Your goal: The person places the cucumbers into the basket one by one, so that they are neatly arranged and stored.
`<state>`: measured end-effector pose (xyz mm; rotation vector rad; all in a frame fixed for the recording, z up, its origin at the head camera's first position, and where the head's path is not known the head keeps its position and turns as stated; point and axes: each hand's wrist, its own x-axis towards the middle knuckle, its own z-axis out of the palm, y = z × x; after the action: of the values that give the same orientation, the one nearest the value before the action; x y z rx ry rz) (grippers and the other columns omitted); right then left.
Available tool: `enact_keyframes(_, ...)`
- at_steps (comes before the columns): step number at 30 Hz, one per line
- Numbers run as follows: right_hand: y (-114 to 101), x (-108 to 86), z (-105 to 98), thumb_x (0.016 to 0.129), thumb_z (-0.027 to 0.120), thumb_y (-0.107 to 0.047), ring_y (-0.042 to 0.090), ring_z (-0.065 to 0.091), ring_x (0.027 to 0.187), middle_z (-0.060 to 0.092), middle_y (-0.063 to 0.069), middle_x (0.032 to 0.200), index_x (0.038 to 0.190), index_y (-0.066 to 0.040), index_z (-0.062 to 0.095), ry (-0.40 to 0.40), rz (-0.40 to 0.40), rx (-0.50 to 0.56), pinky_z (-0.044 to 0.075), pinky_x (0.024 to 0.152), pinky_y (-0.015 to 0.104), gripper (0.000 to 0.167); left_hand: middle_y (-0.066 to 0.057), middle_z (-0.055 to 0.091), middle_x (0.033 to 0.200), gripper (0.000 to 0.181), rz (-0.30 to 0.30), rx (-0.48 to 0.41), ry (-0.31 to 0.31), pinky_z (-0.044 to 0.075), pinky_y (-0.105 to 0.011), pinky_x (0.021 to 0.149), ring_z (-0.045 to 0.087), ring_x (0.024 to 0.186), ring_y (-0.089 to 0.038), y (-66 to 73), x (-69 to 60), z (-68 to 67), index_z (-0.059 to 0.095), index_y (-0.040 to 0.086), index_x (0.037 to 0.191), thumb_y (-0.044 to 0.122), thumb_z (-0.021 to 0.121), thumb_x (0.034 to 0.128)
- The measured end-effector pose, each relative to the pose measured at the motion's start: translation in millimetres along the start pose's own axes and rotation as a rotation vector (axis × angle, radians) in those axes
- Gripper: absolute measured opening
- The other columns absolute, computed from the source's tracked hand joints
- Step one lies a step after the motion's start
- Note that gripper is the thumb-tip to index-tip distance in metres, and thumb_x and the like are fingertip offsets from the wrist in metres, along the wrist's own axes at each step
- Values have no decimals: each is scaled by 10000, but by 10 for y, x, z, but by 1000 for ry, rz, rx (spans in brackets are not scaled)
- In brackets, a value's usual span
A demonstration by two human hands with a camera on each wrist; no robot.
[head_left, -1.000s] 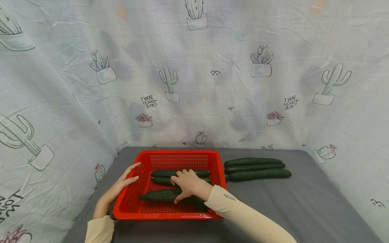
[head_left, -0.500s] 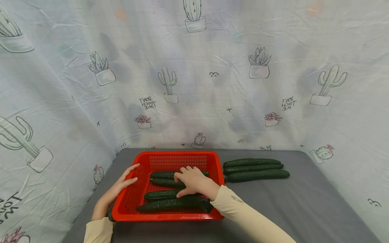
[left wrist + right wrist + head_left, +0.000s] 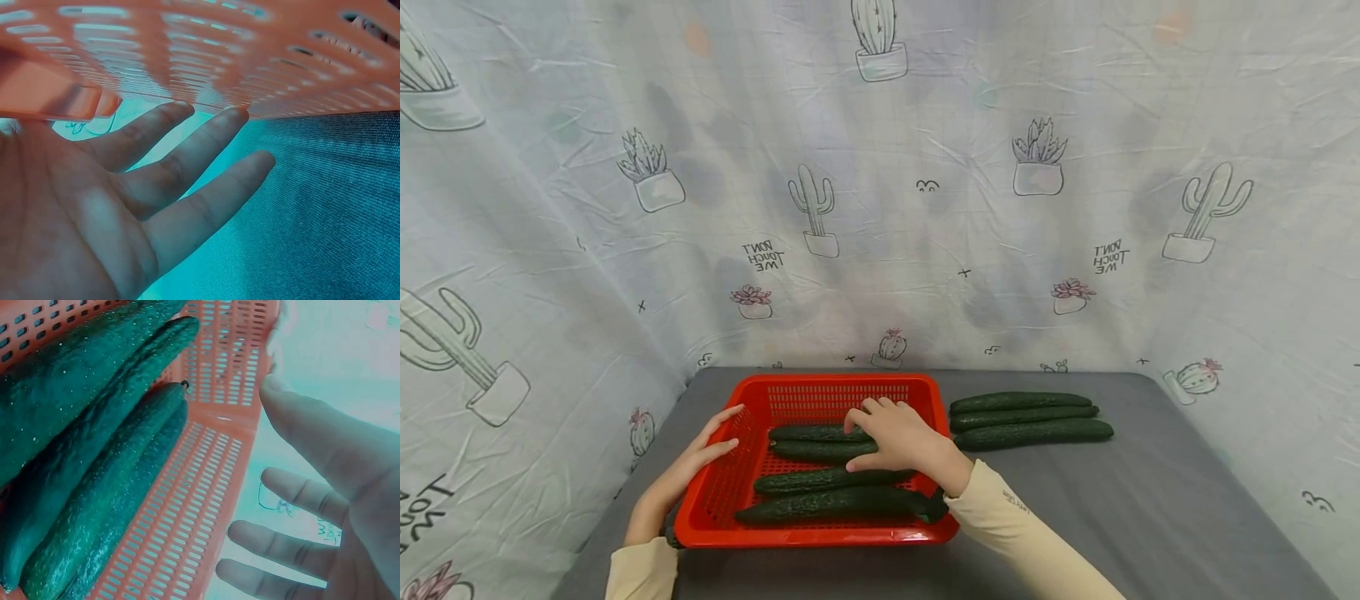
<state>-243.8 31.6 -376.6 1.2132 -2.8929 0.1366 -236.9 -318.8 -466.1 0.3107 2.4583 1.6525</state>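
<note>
A red slotted basket (image 3: pixel 820 535) holds several dark green cucumbers (image 3: pixel 835 502), lying side by side. My left hand (image 3: pixel 688 467) rests at its left side, thumb over the rim; in the left wrist view the fingers of that hand (image 3: pixel 169 175) spread against the outer wall. Over the basket's right half hovers my right hand (image 3: pixel 902 437), fingers loosely bent, holding nothing. The right wrist view has this hand (image 3: pixel 325 506) with fingers apart, beside the cucumbers (image 3: pixel 119 462).
Three more cucumbers (image 3: pixel 1033 432) lie together on the grey table (image 3: pixel 1120 508), just right of the basket. A pale curtain (image 3: pixel 970 233) with plant drawings hangs behind and on both sides.
My right hand has let go of the front cucumber and moved up and to the right. The cucumbers at the front now lie apart. My left hand stays at the basket.
</note>
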Motion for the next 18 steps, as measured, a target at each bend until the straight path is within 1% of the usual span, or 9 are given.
enact_keyframes(5, 69, -78, -23, 782, 631, -574, 130, 478, 882, 528, -47, 1019, 1089, -285, 521, 45, -7, 24, 404, 710, 269, 436, -94, 24, 1540, 565, 3, 2, -1, 230, -662, 977, 33, 1375, -389, 1, 3, 8, 162, 231, 1481, 296, 417, 981)
enact_keyframes(9, 117, -142, -48, 787, 645, -545, 123, 481, 909, 538, -48, 1045, 1100, -277, 518, 73, 5, 77, 416, 758, 297, 431, -95, 23, 1540, 563, 4, -5, -2, 238, -654, 980, 39, 1374, -386, 5, 7, 12, 161, 228, 1481, 292, 415, 983)
enact_keyframes(12, 155, -190, -76, 796, 643, -533, 119, 479, 921, 535, -62, 1041, 1107, -270, 522, 90, 14, 109, 414, 775, 306, 425, -94, 20, 1541, 564, -7, -9, -3, 243, -653, 977, 42, 1373, -388, 11, 7, 8, 161, 233, 1481, 296, 416, 982)
enact_keyframes(18, 250, -286, -105, 812, 637, -513, 132, 483, 910, 545, -24, 1044, 1146, -234, 533, 125, 23, 148, 413, 735, 299, 448, -100, 24, 1540, 571, -20, 6, 1, 245, -660, 970, 49, 1368, -391, 11, 15, 8, 162, 233, 1480, 307, 422, 977)
